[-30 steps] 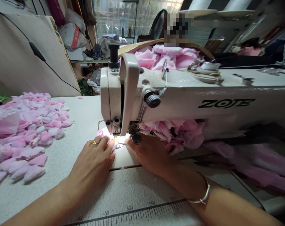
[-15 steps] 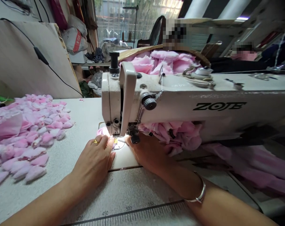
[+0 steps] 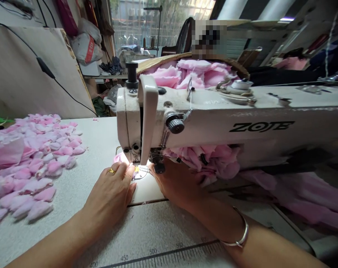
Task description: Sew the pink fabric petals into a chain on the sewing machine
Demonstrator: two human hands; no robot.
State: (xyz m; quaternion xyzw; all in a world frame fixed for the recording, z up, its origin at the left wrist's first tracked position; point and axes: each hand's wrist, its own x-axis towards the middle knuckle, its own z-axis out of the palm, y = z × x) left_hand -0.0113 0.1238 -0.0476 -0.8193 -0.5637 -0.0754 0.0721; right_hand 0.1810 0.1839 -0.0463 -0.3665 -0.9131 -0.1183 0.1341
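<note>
A white sewing machine point(image 3: 241, 108) stands before me, its lit needle area just above the bed. My left hand point(image 3: 113, 188) lies left of the needle, fingers together and closed on a small piece of pink fabric point(image 3: 120, 158), most of which is hidden by the hand and machine head. To the right of the needle, my right hand point(image 3: 176, 182) reaches under the machine arm with its fingers bent. Its fingertips are partly covered by the machine's parts, and what they hold cannot be made out. Bunched pink fabric point(image 3: 221, 163) sits behind that hand, under the arm.
Many small stuffed pink pieces point(image 3: 43, 171) cover the table's left side. Behind the machine stands a wide basket point(image 3: 163, 61) of pink fabric. More pink cloth point(image 3: 297, 197) trails at right. A printed ruler point(image 3: 157, 257) runs along the front. Other people sit farther back.
The whole view has shifted slightly, so the machine head and the pink pieces appear a little farther left. Both hands keep nearly the same places beside the needle.
</note>
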